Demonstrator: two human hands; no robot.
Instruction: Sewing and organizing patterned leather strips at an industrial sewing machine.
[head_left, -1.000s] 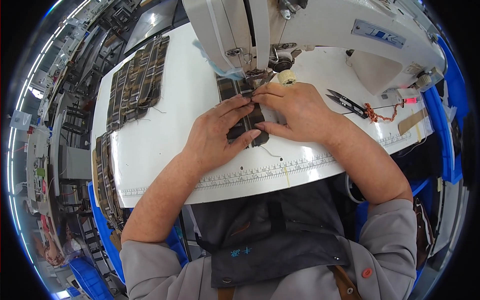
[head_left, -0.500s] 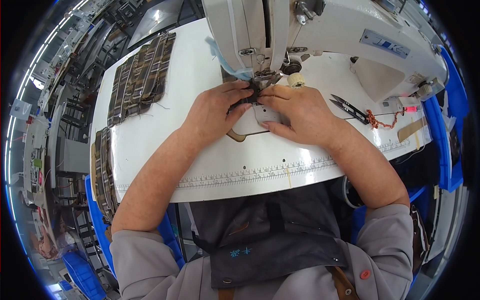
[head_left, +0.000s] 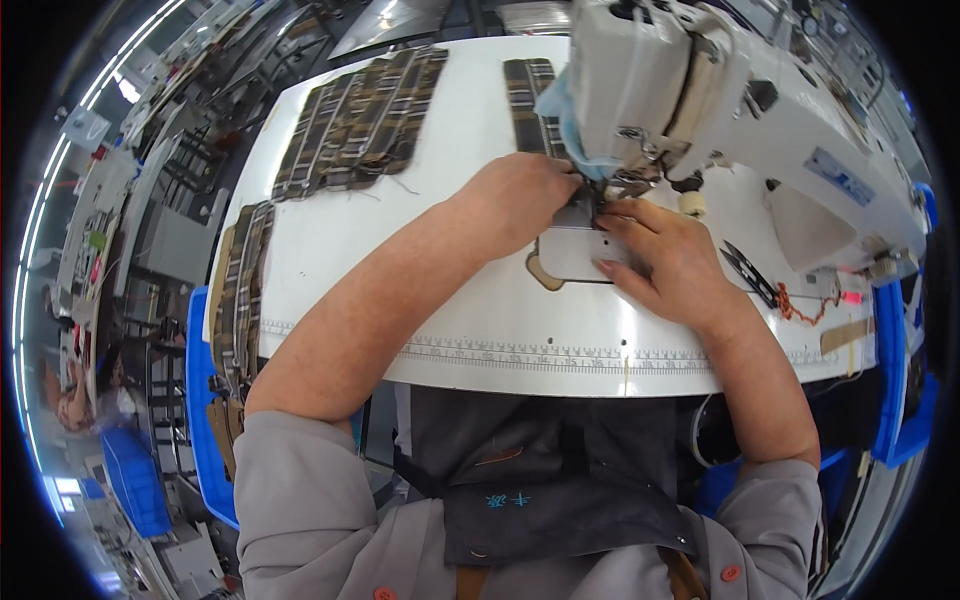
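Note:
My left hand (head_left: 522, 200) is bent at the white sewing machine's (head_left: 630, 100) needle area, beside a blue cloth (head_left: 582, 160); its fingertips are mostly hidden. A plaid fabric strip (head_left: 530, 105) with a lengthwise zipper extends behind the needle. My right hand (head_left: 672, 262) rests right of the presser foot, fingers apart, fingertips low over the metal needle plate (head_left: 575, 245). Black thread snips (head_left: 748, 272) with an orange cord lie to its right.
Stacked plaid pieces (head_left: 355, 120) lie at the table's back left. More plaid pieces (head_left: 240, 290) hang at the left edge over a blue bin (head_left: 200, 420). A printed ruler (head_left: 500, 355) runs along the front edge. Other workstations (head_left: 120, 250) stand at the left.
The view has shifted, so the table sits further right. The zippered strip has moved from under my hands to behind the needle. My left hand has gone forward, its fingers now more hidden.

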